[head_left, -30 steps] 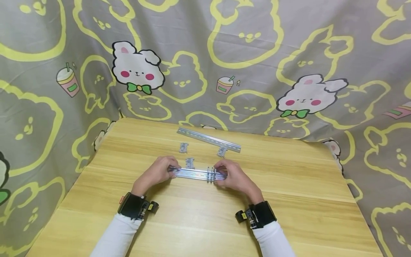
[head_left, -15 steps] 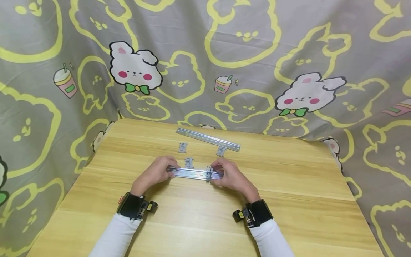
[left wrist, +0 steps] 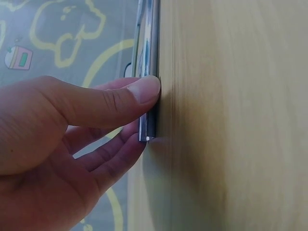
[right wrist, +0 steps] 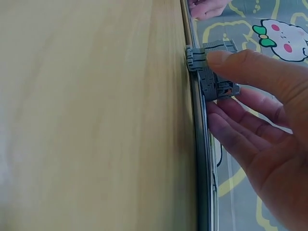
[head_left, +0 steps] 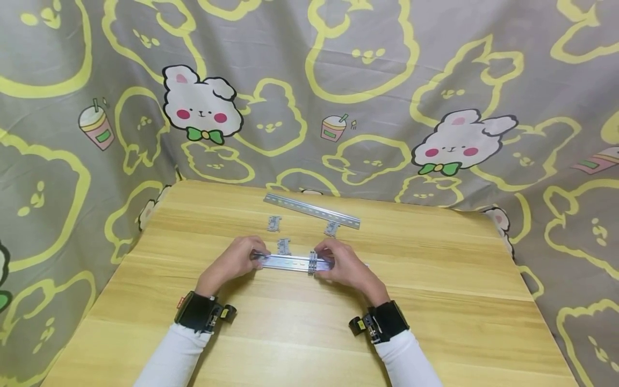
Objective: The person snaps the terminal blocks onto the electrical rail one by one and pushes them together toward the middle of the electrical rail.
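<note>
Head: R hand (head_left: 344,263) w/ blks (head_left: 312,263) on rail (head_left: 282,262)

From here I have the bare left hand (head_left: 239,258) at left, its thumb (left wrist: 113,100) opposing bent fingers (left wrist: 115,161) in a pinch, and the bare right hand (head_left: 347,263) at right, pinching likewise. Both white-sleeved forearms (head_left: 176,352) slant inward from near to far, black-strapped wrists (head_left: 197,310) well apart.

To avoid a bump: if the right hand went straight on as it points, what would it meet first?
The grey blocks on the metal rail, which the right hand is touching. Past them, perhaps the loose grey piece beyond the rail, though depth is unclear.
</note>
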`<action>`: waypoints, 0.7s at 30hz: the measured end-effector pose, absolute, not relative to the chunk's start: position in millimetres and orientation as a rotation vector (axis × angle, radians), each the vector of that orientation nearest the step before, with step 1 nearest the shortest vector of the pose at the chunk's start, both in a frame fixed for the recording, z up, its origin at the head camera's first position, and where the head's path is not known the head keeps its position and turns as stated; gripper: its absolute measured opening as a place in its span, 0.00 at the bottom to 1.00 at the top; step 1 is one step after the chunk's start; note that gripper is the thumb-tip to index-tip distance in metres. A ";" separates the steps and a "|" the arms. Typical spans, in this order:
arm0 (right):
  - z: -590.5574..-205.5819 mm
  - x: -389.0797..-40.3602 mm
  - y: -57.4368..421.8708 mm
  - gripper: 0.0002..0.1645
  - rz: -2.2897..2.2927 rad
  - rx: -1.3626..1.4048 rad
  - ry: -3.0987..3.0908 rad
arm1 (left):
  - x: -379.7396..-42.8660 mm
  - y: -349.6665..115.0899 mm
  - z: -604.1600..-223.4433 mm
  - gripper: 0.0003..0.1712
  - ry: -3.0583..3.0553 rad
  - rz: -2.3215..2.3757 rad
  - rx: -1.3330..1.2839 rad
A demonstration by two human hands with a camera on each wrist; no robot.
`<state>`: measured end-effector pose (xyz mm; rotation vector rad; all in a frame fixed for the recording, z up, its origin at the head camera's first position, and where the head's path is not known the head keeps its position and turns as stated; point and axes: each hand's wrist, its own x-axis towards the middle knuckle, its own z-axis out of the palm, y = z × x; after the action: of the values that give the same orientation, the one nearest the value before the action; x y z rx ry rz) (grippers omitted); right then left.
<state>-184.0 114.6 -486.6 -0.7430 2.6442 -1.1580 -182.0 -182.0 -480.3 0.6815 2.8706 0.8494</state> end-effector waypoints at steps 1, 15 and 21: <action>-486.7 -184.1 115.1 0.35 -1.164 -0.752 2.640 | -182.0 -181.9 -480.5 0.17 2.871 0.848 0.684; -480.0 -173.1 155.5 0.32 -0.932 -0.741 2.789 | -181.7 -183.2 -482.0 0.17 2.872 0.861 0.699; -484.1 -170.5 172.2 0.21 -0.842 -0.846 2.845 | -182.1 -183.8 -483.6 0.17 2.880 0.863 0.708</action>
<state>-170.5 172.2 -484.1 -0.8457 2.8453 -0.8425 -182.1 -183.8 -483.6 0.7079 2.8800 0.8632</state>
